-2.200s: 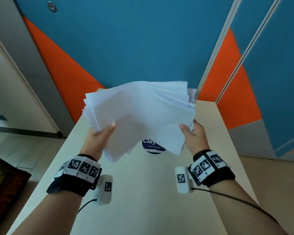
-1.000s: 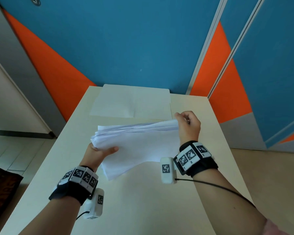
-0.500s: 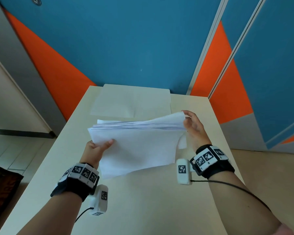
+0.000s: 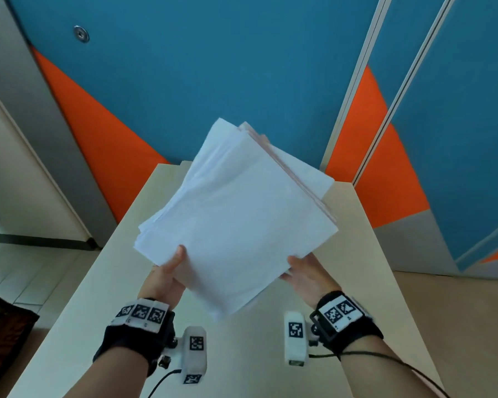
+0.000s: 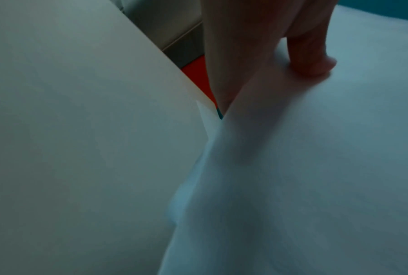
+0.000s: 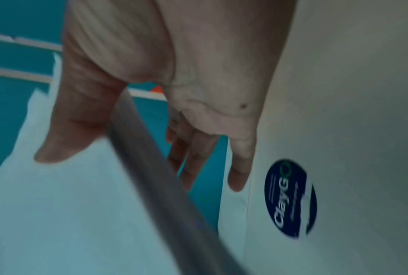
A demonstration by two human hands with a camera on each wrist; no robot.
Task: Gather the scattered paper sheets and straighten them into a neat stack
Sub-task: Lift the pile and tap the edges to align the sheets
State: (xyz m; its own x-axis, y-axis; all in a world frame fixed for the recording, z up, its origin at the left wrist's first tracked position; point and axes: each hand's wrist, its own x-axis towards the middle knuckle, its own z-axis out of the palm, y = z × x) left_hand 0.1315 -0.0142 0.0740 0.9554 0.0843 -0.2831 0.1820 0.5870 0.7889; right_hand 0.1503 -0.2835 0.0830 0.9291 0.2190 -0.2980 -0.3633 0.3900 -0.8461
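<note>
The left hand [image 4: 164, 278] pinches the lower left edge of the stack [image 4: 239, 222], thumb [image 4: 176, 257] on top; its other fingers are hidden under the paper, and in the left wrist view only the thumb [image 5: 308, 54] and part of the palm show, pressed on white paper that fills most of that dim picture. The stack is held in the air above the bench [image 4: 270, 354], turned like a diamond with one corner toward the person and the far corner up against the blue wall [image 4: 213, 67]. Its edges are not flush: sheets fan out along the left side, and a few stick out at the upper right. Whether any sheet lies on the bench behind the stack cannot be told from the head view. The right hand [image 4: 305, 275] is at the lower right edge; in the right wrist view its thumb [image 6: 64, 134] lies on the paper and the fingers [image 6: 240, 167] stretch loosely behind the blurred edge, so the hand is spread rather than clenched, though how firmly it holds is unclear. Farther right, a round dark blue sticker [image 6: 289, 199] reading "ClayGO" sits on the bench, hidden under the stack in the head view. Motion blur softens both wrist views.
</note>
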